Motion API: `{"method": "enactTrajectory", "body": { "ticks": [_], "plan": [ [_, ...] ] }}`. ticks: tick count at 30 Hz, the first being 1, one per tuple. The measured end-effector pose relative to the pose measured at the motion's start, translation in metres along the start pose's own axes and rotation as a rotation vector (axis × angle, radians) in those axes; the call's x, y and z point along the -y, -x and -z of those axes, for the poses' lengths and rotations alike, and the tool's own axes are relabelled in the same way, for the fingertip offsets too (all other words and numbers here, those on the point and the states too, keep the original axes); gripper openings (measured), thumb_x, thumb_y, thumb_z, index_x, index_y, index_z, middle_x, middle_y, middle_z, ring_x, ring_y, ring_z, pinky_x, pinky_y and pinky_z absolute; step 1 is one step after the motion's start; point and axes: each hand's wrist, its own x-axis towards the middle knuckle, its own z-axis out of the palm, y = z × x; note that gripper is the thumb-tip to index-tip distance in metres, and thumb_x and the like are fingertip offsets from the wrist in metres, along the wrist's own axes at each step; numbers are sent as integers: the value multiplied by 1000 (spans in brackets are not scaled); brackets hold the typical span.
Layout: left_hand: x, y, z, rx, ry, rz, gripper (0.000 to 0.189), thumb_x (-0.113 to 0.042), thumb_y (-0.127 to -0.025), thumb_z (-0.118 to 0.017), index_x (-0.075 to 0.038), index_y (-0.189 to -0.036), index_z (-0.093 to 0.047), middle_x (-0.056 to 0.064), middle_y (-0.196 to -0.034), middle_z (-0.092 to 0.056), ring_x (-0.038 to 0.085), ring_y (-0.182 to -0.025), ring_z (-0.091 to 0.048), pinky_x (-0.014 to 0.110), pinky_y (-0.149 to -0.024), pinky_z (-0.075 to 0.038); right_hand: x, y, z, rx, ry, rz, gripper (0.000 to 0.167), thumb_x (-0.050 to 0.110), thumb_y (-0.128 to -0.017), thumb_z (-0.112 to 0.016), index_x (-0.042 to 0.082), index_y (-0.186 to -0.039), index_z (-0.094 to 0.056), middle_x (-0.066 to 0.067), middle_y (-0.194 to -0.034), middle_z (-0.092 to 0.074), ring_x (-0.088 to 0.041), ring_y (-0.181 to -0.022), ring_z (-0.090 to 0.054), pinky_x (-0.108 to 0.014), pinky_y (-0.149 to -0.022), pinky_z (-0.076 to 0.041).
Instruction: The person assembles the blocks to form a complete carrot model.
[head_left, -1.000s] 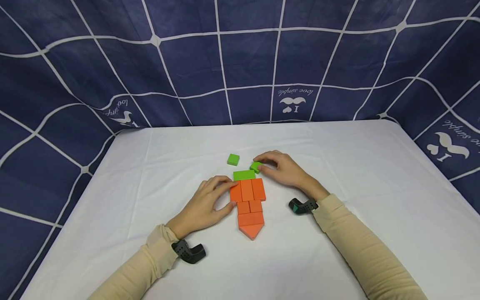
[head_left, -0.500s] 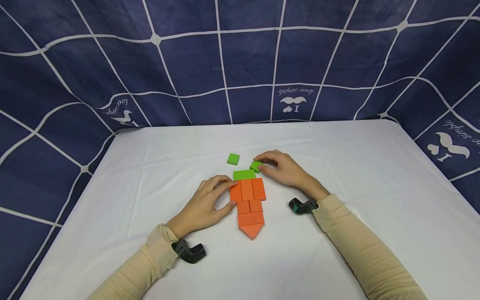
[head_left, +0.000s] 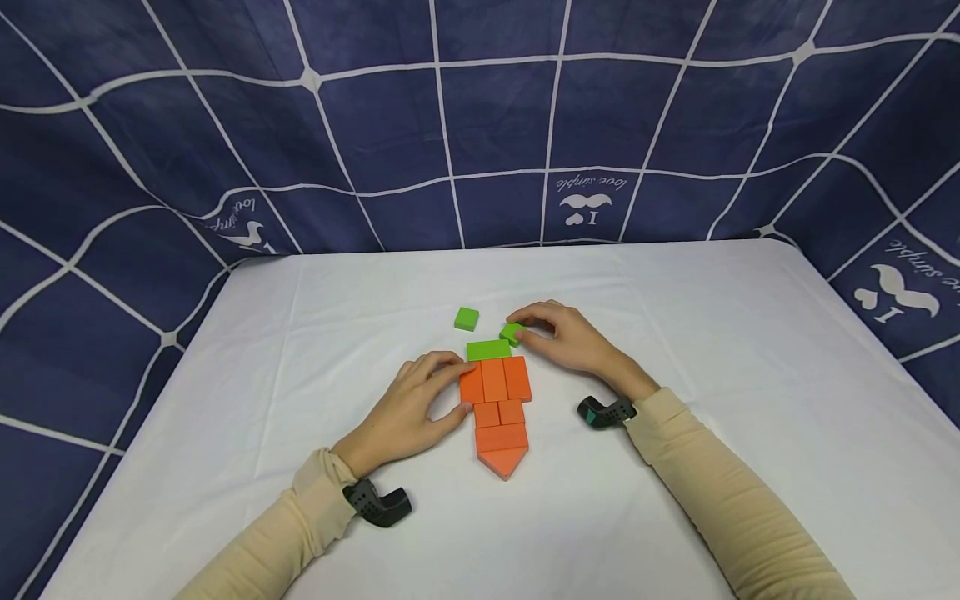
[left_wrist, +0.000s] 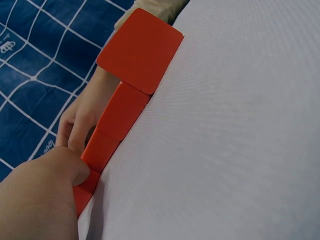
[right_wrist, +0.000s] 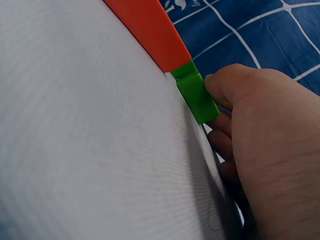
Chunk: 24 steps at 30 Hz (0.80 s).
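Orange blocks lie flat in a column on the white cloth, narrowing to a triangular block [head_left: 503,462] at the near end. My left hand [head_left: 405,412] holds the left orange block [head_left: 472,386] of the wide row, index finger at its far end and thumb by its near corner. A green rectangular block [head_left: 488,350] lies against the far side of that row. Just right of it, my right hand [head_left: 566,337] pinches a small green block [head_left: 512,333] between thumb and fingers; the right wrist view shows the thumb on this green block [right_wrist: 199,97].
A second small green block [head_left: 467,318] lies beyond the column, slightly left. White cloth [head_left: 675,500] covers the table. A dark blue curtain [head_left: 495,117] with white grid lines hangs behind and at both sides. Black wrist devices [head_left: 381,505] sit on both wrists.
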Motion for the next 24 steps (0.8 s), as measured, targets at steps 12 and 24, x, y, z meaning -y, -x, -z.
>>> {"method": "enactTrajectory", "body": {
  "ticks": [12,24],
  "plan": [
    [0,0,0,-4,1,-3,51,-37,-96,-70,-15,-141,-61,0,-140,-54,21,-130,-52,43,-107,-40,1,1,0,4,12,5,31,24,-99,-69,19,-129,-71,1,-127,-69,-17,-116,-61,-42,-104,-49],
    [-2,0,0,-2,14,5,50,-36,-96,-70,-15,-141,-62,0,-139,-54,22,-130,-52,44,-108,-39,0,1,1,-1,9,6,29,23,-99,-69,19,-128,-72,2,-126,-70,-16,-115,-61,-40,-103,-49]
  ]
}}
